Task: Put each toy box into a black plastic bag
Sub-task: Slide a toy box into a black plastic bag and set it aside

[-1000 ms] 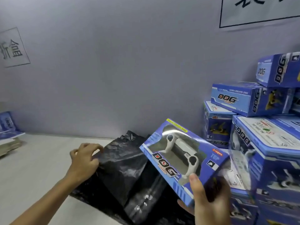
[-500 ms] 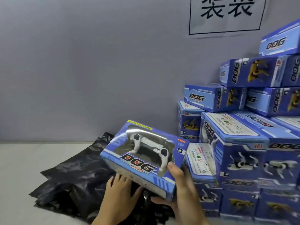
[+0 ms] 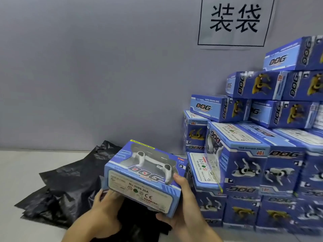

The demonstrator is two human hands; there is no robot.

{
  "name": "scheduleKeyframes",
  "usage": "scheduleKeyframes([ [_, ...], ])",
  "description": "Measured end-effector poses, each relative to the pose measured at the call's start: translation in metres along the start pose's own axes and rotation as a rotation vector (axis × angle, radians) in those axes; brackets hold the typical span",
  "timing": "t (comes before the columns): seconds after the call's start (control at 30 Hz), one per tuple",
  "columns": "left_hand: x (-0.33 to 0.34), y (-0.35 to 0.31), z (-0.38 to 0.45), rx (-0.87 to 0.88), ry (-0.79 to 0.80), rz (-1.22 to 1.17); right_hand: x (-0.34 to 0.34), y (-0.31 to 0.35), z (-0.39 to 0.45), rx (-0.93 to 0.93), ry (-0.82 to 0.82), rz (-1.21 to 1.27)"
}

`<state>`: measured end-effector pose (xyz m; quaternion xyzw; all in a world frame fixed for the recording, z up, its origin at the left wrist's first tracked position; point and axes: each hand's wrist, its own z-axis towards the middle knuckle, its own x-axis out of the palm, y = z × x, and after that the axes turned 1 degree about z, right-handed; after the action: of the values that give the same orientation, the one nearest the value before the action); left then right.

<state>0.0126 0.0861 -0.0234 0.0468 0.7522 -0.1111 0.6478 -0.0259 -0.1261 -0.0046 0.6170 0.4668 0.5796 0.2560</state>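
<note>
Head cam view, looking down at my hands: I've got one blue toy box (image 3: 145, 175) held up between both of them, just above the pile of black plastic bags (image 3: 70, 186) spread on the pale table (image 3: 19, 172). My right hand (image 3: 183, 206) is wrapped round the box's right end, thumb up on the windowed face next to the white toy dog inside, fingers curled under the bottom corner. My left hand (image 3: 103, 208) is at the lower left corner of the box; its fingers look tucked in under there by the black plastic, but honestly I can't tell if it's gripping the box, the bag or both. The box is tilted with its label side toward me, "No 5599-20A" and a CE mark readable on it. Off to the right there's a big stack of boxes (image 3: 262, 145), same blue DOG packaging, piled against the grey wall (image 3: 87, 67). A white sign (image 3: 235, 21) with two black characters hangs up on the wall above the stack.
</note>
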Motion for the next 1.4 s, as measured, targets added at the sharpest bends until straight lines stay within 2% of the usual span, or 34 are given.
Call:
scheduleKeyframes([
  [0.27,-0.001,0.005,0.011,-0.031,-0.239,-0.075,-0.013,0.001,0.012,-0.073,-0.013,0.023],
  [0.43,0.003,0.005,0.007,0.024,-0.103,-0.058,-0.014,-0.001,0.013,-0.122,-0.019,0.088],
  [0.6,-0.004,0.003,0.002,0.035,-0.192,-0.14,-0.011,-0.002,0.011,-0.116,-0.04,0.22],
  [0.73,-0.004,-0.002,0.0,0.019,0.015,-0.077,-0.01,0.0,0.008,-0.07,-0.036,0.307],
  [0.77,-0.002,-0.004,0.001,0.015,0.0,-0.045,-0.009,0.001,0.007,-0.056,-0.032,0.332],
  [0.97,0.005,-0.006,0.007,0.033,-0.408,0.001,-0.009,0.004,0.007,-0.037,0.001,0.421],
  [1.13,-0.007,-0.003,0.009,-0.077,-0.712,-0.041,-0.012,0.007,0.007,-0.067,0.036,0.382],
  [1.23,-0.015,0.007,0.001,-0.145,-0.847,-0.398,-0.014,0.012,0.008,-0.08,0.038,0.265],
  [1.33,-0.024,0.023,-0.003,-0.15,-0.828,-0.737,-0.013,0.019,0.004,-0.009,0.091,0.124],
  [1.4,-0.03,0.029,-0.006,-0.112,-0.83,-0.843,-0.014,0.022,0.003,0.064,0.112,0.029],
])
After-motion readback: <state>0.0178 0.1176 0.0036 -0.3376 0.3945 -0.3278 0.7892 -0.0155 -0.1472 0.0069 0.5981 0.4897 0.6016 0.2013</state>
